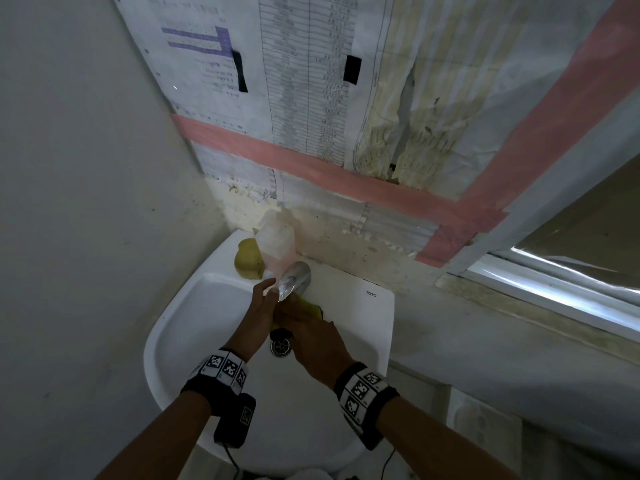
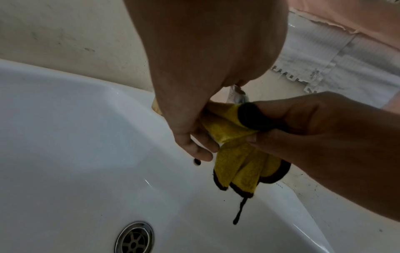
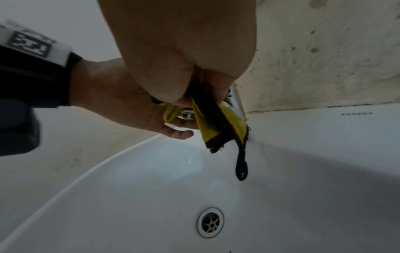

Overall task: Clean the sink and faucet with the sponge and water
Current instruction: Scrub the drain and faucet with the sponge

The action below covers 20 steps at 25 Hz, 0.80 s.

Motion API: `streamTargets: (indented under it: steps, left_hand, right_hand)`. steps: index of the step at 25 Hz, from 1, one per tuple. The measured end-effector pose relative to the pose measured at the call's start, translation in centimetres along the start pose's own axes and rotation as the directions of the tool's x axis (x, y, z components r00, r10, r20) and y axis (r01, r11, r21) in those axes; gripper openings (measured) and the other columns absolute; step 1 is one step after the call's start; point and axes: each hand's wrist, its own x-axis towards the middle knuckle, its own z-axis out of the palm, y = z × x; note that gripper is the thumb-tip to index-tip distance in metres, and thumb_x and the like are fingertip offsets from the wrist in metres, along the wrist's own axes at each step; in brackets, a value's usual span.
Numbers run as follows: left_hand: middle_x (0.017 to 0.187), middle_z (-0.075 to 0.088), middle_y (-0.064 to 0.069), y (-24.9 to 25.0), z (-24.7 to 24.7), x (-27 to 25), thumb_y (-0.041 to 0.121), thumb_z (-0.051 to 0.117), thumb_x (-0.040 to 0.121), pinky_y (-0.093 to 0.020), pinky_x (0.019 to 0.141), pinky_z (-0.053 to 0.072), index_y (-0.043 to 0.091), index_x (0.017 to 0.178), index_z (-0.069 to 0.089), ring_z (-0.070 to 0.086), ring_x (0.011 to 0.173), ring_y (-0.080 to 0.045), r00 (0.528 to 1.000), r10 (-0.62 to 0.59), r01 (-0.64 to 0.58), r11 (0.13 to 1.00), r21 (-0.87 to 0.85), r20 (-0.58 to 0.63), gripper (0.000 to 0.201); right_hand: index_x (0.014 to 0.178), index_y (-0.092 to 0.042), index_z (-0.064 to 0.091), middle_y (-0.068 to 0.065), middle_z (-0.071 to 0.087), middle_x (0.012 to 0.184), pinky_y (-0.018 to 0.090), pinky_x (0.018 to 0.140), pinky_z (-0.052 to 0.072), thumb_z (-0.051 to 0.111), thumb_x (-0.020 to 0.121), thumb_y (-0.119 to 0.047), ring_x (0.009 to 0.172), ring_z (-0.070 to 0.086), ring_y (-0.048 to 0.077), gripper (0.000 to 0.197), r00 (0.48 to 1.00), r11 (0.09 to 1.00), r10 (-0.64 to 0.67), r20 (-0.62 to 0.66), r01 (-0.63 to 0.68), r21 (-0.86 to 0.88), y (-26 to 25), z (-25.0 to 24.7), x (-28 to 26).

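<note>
Faucet (image 1: 294, 280) cleaning looks underway, I judge: my right hand (image 1: 313, 336) pinches the yellow cloth (image 2: 238, 154) under the spout at frame centre, my left hand (image 1: 258, 306) cups beside it, fingers loosely extended and touching the cloth. No water runs; the white sink (image 1: 194, 306) appears untouched. Taped papers (image 1: 311, 98) cover the stained wall above.

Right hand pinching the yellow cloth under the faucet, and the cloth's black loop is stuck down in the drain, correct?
Not the loop. In the right wrist view the loop hangs free above the drain, clear of it. The rest holds: the right hand pinches the yellow cloth under the faucet.
</note>
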Motion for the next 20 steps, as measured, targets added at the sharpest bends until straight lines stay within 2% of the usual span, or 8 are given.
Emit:
streamTargets:
  steps: [2, 4, 6, 8, 11, 14, 16, 20]
  left_hand:
    - [0.14, 0.053, -0.013, 0.8, 0.2, -0.7, 0.054, 0.044, 0.102, -0.045, 0.104, 0.05, 0.032, 0.14, 0.044, 0.058, 0.12, -0.024, 1.0, 0.0, 0.0, 1.0, -0.029, -0.002, 0.044]
    - [0.137, 0.049, -0.007, 1.8, 0.5, -1.4, 0.045, 0.038, 0.108, -0.044, 0.096, 0.056, 0.029, 0.148, 0.036, 0.058, 0.121, -0.027, 1.0, -0.001, 0.002, 1.0, -0.027, 0.009, 0.043]
    - [0.136, 0.047, -0.008, 1.8, 0.5, -1.5, 0.044, 0.038, 0.108, -0.041, 0.087, 0.06, 0.029, 0.148, 0.034, 0.061, 0.119, -0.029, 0.999, -0.019, 0.02, 0.999, -0.032, 0.036, 0.043]
    - [0.137, 0.05, -0.012, 1.4, 0.1, -1.4, 0.049, 0.04, 0.106, -0.041, 0.087, 0.06, 0.028, 0.147, 0.036, 0.063, 0.115, -0.028, 0.999, 0.0, 0.002, 0.999, -0.032, 0.043, 0.046]
    - [0.139, 0.052, -0.016, 1.2, -0.5, -0.9, 0.067, 0.045, 0.09, -0.035, 0.085, 0.054, 0.028, 0.144, 0.038, 0.059, 0.116, -0.023, 0.996, 0.003, -0.003, 1.0, -0.01, 0.086, 0.067]
    - [0.138, 0.05, -0.008, 1.2, -1.1, -0.7, 0.05, 0.045, 0.104, -0.026, 0.08, 0.051, 0.025, 0.151, 0.03, 0.057, 0.116, -0.018, 0.993, 0.016, -0.017, 1.0, 0.004, 0.116, 0.055]
    - [0.137, 0.051, -0.008, 1.3, -1.6, -0.4, 0.036, 0.046, 0.107, -0.021, 0.071, 0.051, 0.024, 0.15, 0.031, 0.06, 0.108, -0.017, 0.991, 0.015, -0.017, 1.0, 0.012, 0.136, 0.046]
    - [0.136, 0.053, -0.001, 1.3, -2.6, 0.1, 0.037, 0.052, 0.105, -0.018, 0.068, 0.051, 0.024, 0.143, 0.035, 0.063, 0.107, -0.013, 0.985, 0.005, -0.009, 1.0, 0.021, 0.173, 0.044]
  right_hand:
    - [0.133, -0.018, 0.065, 0.002, 0.06, 0.141, 0.003, 0.101, 0.031, 0.056, 0.095, 0.002, 0.123, 0.054, 0.012, 0.044, 0.999, 0.998, 0.034, 0.023, -0.033, -0.045, 0.5, -0.1, 0.1]
    - [0.127, -0.024, 0.066, -0.001, 0.065, 0.13, 0.016, 0.087, 0.045, 0.052, 0.096, -0.003, 0.113, 0.063, 0.018, 0.04, 0.991, 0.989, 0.137, -0.009, -0.137, -0.064, 1.9, -0.2, 0.7]
    - [0.12, -0.023, 0.067, -0.001, 0.067, 0.118, 0.02, 0.072, 0.041, 0.048, 0.097, -0.007, 0.097, 0.067, 0.019, 0.034, 0.978, 0.975, 0.201, -0.048, -0.204, -0.086, 2.4, 0.0, 1.4]
    - [0.124, -0.025, 0.064, -0.005, 0.063, 0.124, 0.017, 0.078, 0.046, 0.041, 0.095, -0.012, 0.104, 0.064, 0.012, 0.039, 0.984, 0.974, 0.17, -0.046, -0.175, -0.145, 1.3, 1.1, 1.4]
    - [0.114, -0.029, 0.064, -0.012, 0.061, 0.122, 0.022, 0.089, 0.051, 0.06, 0.084, -0.008, 0.116, 0.056, 0.007, 0.036, 0.994, 0.954, 0.107, 0.01, -0.1, -0.281, 0.5, 2.9, 1.0]
    - [0.095, -0.029, 0.066, -0.011, 0.066, 0.104, 0.034, 0.08, 0.055, 0.08, 0.067, -0.007, 0.108, 0.059, 0.015, 0.039, 0.989, 0.919, 0.149, 0.008, -0.136, -0.371, 0.3, 3.6, 1.5]
    - [0.087, -0.026, 0.068, -0.006, 0.07, 0.093, 0.038, 0.084, 0.055, 0.085, 0.06, -0.006, 0.1, 0.064, 0.021, 0.037, 0.984, 0.872, 0.177, 0.01, -0.152, -0.466, 0.4, 4.5, 2.4]
    - [0.094, -0.011, 0.075, 0.007, 0.074, 0.092, 0.042, 0.092, 0.055, 0.077, 0.073, -0.01, 0.092, 0.069, 0.029, 0.021, 0.985, 0.789, 0.17, 0.028, -0.119, -0.602, 0.4, 7.3, 4.0]
